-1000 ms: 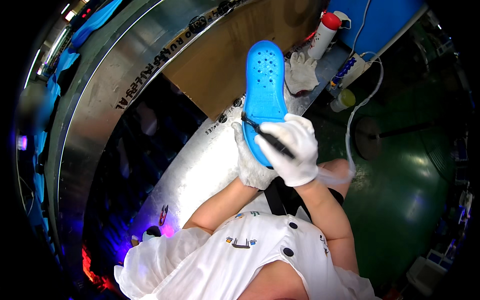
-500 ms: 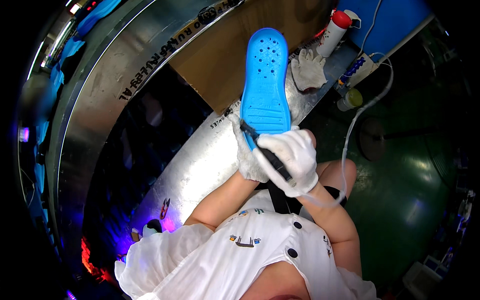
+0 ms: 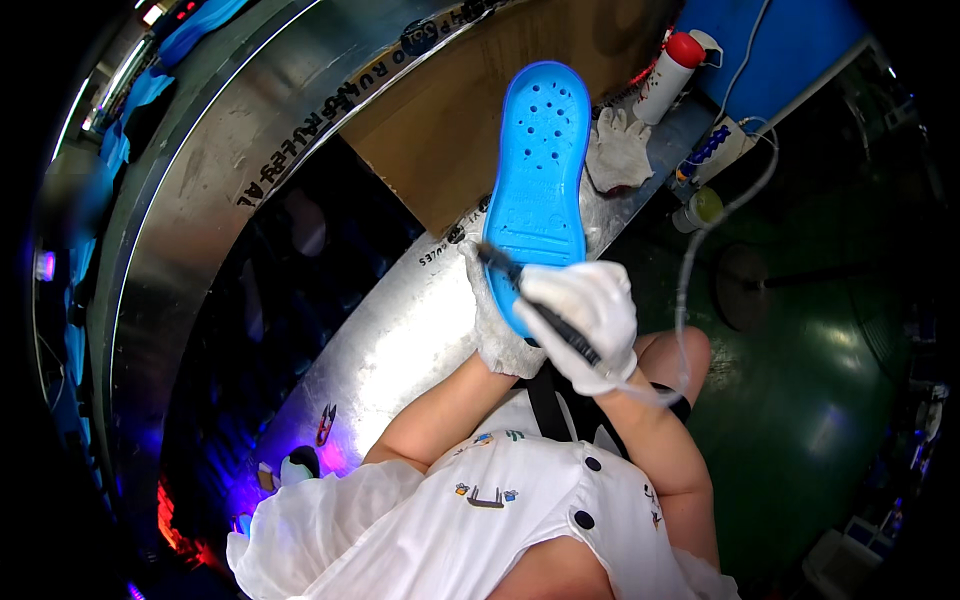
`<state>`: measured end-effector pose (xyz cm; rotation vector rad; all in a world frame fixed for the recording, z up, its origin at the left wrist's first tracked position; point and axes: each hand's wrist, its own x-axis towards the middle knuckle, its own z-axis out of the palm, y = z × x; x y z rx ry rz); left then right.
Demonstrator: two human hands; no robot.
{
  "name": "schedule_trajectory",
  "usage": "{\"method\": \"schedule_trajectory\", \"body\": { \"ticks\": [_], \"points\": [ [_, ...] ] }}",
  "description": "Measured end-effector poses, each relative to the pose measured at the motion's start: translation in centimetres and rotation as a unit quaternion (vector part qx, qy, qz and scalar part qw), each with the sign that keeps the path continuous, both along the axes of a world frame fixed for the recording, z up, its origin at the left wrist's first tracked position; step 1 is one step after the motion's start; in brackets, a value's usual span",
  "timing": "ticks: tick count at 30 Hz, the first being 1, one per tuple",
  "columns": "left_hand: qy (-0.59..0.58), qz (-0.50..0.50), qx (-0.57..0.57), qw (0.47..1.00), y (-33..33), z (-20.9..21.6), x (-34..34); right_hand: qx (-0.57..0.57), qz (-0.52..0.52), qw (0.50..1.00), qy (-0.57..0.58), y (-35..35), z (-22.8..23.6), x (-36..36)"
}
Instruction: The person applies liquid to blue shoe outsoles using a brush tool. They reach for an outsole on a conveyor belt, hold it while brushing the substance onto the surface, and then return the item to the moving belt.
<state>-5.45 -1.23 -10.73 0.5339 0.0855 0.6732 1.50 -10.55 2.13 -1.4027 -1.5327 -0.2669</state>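
Observation:
A long blue shoe sole, with several round holes in its toe end and ridges across its middle, points away from me. My left hand, in a whitish work glove, is closed on the heel end at its left edge; part of its fingers is behind the sole. My right hand, in a white glove, grips a black pen-shaped tool slantwise over the heel. The tool's tip is by the sole's left edge; I cannot tell whether it touches. A pale tube runs from near the right wrist.
Beneath lies a metal table, with small red-handled snips at the left. Farther off are a cardboard sheet, a spare glove, a white bottle with a red cap and a yellow-green-lidded jar. Green floor shows at the right.
The sole has shifted slightly right and toward me, tilting a little. My right hand and the tool have moved slightly toward me. Both hands keep their hold.

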Motion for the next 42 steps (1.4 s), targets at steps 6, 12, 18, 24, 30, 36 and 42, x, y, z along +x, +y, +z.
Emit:
{"method": "schedule_trajectory", "body": {
  "ticks": [6,12,18,24,30,36,42],
  "points": [
    [0.043,0.016,-0.045,0.998,-1.0,5.2,-0.7,-0.029,-0.077,0.987,0.135,-0.3,-0.6,0.4],
    [0.066,0.053,-0.061,0.995,0.1,4.5,-0.3,-0.098,-0.071,0.953,0.278,-1.0,-0.5,-1.2],
    [-0.027,-0.089,-0.17,0.981,1.7,5.9,-2.5,-0.095,0.055,0.981,0.158,-2.2,-0.4,-2.0],
    [-0.074,-0.221,-0.124,0.964,5.9,6.3,-2.1,-0.181,0.092,0.978,-0.043,-2.6,0.0,1.0],
    [0.075,-0.282,0.048,0.955,8.8,8.4,-2.3,-0.156,0.156,0.96,0.174,-0.6,0.6,1.7],
    [0.219,-0.235,0.172,0.931,10.1,10.6,-2.3,-0.129,0.131,0.982,0.049,-0.9,1.4,1.7],
    [0.256,-0.238,0.138,0.927,10.2,11.1,-2.4,-0.184,0.161,0.969,-0.026,-1.9,3.8,1.5]
  ]
}}
